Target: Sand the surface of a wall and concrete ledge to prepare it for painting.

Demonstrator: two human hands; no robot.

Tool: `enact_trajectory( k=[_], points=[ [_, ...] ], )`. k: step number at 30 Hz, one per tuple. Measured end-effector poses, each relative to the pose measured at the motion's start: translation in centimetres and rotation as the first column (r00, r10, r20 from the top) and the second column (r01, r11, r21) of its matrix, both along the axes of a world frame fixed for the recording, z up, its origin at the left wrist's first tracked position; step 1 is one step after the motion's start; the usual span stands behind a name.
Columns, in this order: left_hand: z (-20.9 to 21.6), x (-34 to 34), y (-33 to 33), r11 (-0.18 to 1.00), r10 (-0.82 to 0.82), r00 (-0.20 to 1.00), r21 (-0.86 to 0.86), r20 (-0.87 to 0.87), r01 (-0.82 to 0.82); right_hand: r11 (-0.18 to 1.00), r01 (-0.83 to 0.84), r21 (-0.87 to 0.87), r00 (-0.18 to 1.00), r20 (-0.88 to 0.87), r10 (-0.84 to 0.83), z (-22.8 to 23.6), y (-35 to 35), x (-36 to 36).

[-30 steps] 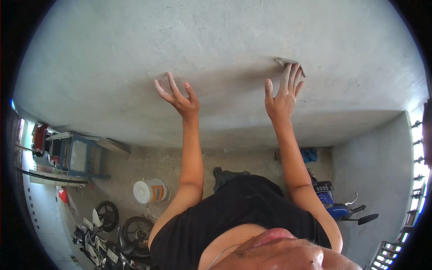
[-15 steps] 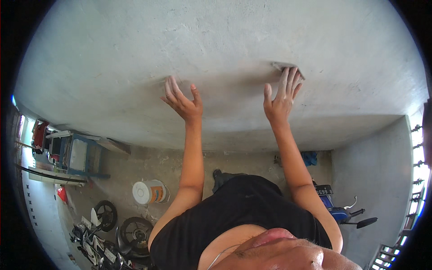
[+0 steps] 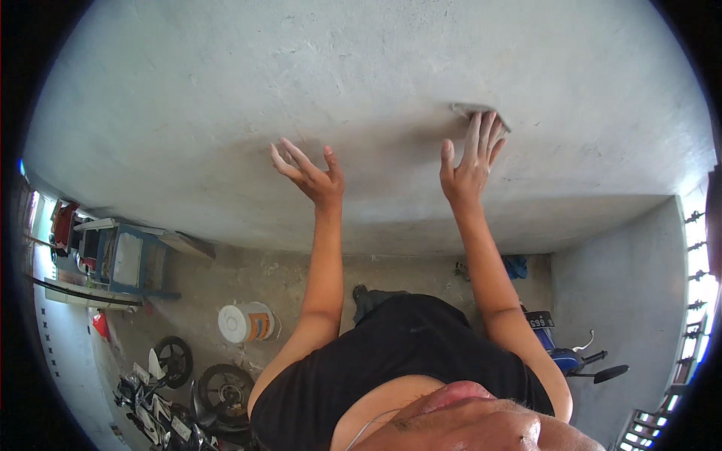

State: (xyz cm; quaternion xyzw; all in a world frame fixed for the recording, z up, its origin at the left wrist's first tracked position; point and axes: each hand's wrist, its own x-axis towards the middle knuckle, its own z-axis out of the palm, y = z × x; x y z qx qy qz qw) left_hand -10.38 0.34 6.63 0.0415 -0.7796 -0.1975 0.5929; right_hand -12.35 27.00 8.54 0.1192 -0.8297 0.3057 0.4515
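Observation:
A broad grey wall [image 3: 361, 68] with a rough, powdery surface rises in front of me. My right hand [image 3: 468, 173] presses a thin grey sheet, apparently sandpaper [image 3: 470, 107], against it. The fingers lie stretched over the sheet, with its edges sticking out beyond the fingertips, and the thumb stands apart. Pale dust coats those fingers. To the left, my left hand [image 3: 316, 177] is held up close to the wall, its dusty fingers spread and nothing in it. Whether its fingertips touch the surface I cannot tell.
A white lidded bucket [image 3: 244, 323] stands on the concrete floor [image 3: 301, 263] at the left. Behind it are motorcycles [image 3: 162, 406] and a blue-framed cabinet [image 3: 131, 259]. At the right are a blue motorbike [image 3: 560, 357], a blue bag or cloth [image 3: 516, 266] and a side wall [image 3: 617, 270].
My left hand has shifted slightly right and down, its fingers now more spread. The right hand and sheet stay in almost the same place.

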Motion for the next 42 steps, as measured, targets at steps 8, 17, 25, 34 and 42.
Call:
enact_trajectory(
  k=[8, 17, 25, 34, 42],
  points=[
    [0.1, -1.1, -0.5, 0.991, 0.119, 0.993, -0.059, -0.017, -0.120, 1.000, -0.004, -0.001, 0.999, 0.048, 0.004, -4.0, -0.6, 0.4],
    [0.4, -1.2, -0.3, 0.997, 0.078, 0.997, 0.015, 0.012, -0.078, 0.999, -0.032, 0.010, 0.999, 0.033, 0.032, -2.4, 0.3, 1.2],
    [-0.6, -0.4, -0.4, 0.979, 0.202, 0.973, -0.006, 0.109, -0.202, 0.998, -0.015, 0.060, 1.000, 0.015, 0.014, -1.4, 0.2, 0.7],
    [-3.8, 0.1, 1.6, 0.995, 0.084, 0.988, 0.044, 0.128, -0.091, 0.998, -0.011, 0.054, 0.997, 0.075, 0.007, -2.7, 0.1, 1.5],
    [-2.8, 0.8, 0.6, 0.986, 0.163, 0.982, -0.042, 0.101, -0.159, 0.999, -0.037, 0.001, 0.999, -0.010, 0.037, 0.1, -0.2, 0.7]
  ],
)
